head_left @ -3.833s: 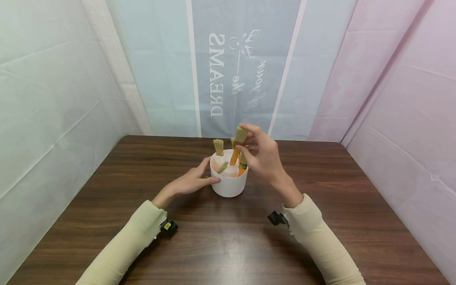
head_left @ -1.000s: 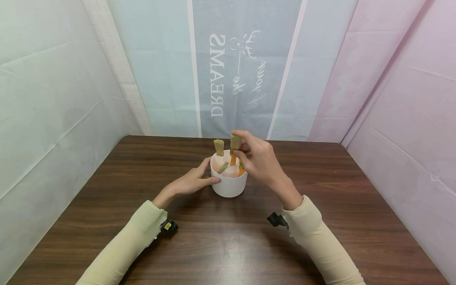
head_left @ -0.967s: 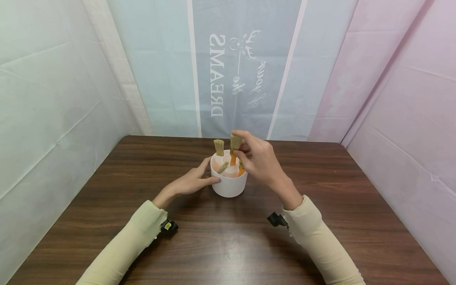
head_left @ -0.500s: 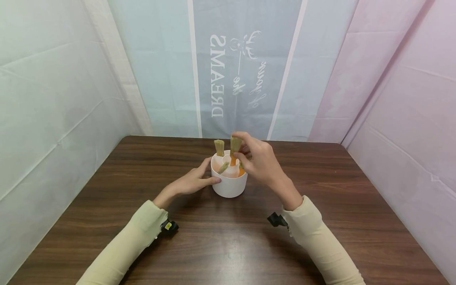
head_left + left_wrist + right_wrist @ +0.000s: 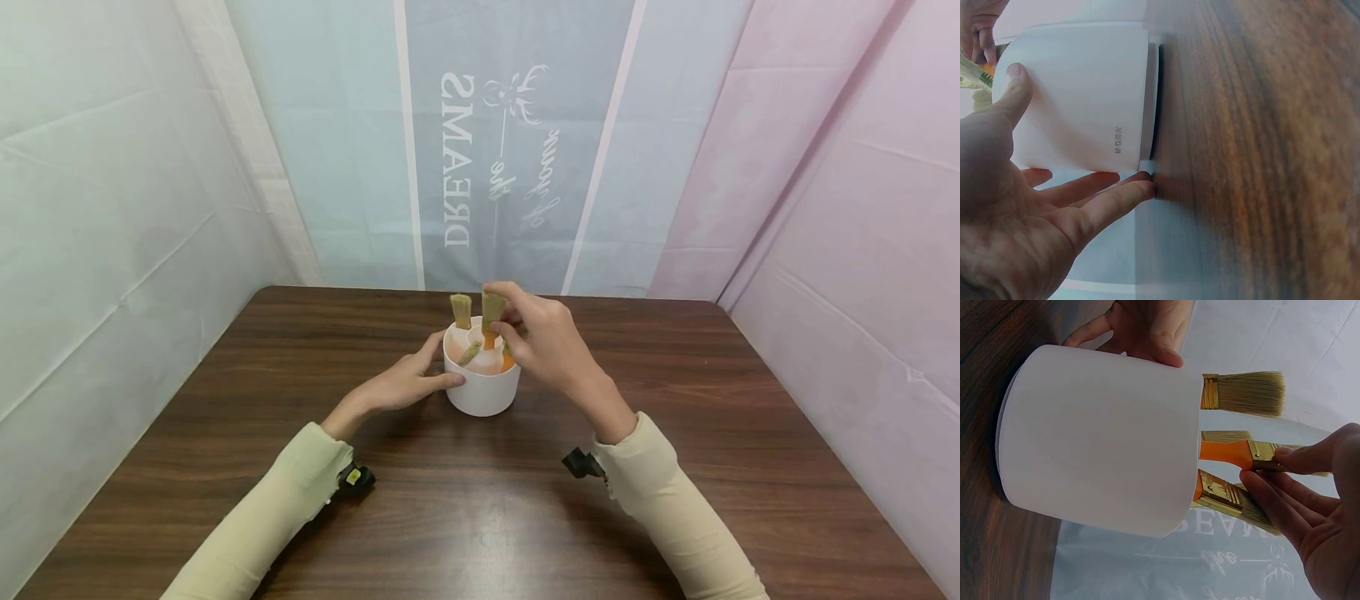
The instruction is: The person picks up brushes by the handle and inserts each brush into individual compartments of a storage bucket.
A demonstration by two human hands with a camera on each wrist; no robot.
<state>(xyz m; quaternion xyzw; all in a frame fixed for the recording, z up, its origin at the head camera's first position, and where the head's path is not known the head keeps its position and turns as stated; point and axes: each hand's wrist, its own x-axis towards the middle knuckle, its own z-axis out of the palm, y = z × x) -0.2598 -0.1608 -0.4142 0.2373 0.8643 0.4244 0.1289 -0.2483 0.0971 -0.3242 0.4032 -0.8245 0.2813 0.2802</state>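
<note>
A round white pen holder (image 5: 482, 394) with inner compartments stands upright on the table. My left hand (image 5: 405, 382) holds its left side, thumb on the front wall and fingers along the far side, as the left wrist view shows. With thumb and fingers my right hand (image 5: 551, 337) pinches a paintbrush (image 5: 1225, 452) by its metal ferrule. That brush points bristles up, and its orange handle goes down inside the holder; the handle's lower end is hidden. Other paintbrushes stand there too: one at the back left (image 5: 461, 310), a tilted one in front (image 5: 470, 352) and another (image 5: 1222, 494) beside the held one.
The dark wood-grain table (image 5: 480, 508) spreads around the holder. Behind it hangs a blue-grey cloth (image 5: 517, 167) with mirrored lettering, and pale cloth walls (image 5: 112, 208) close off both sides. A black wrist camera (image 5: 356, 477) sits at the left cuff.
My right hand has come down and slightly left, lowering the paintbrush deeper into the pen holder and bringing it more upright. The left hand and the holder stay where they were.
</note>
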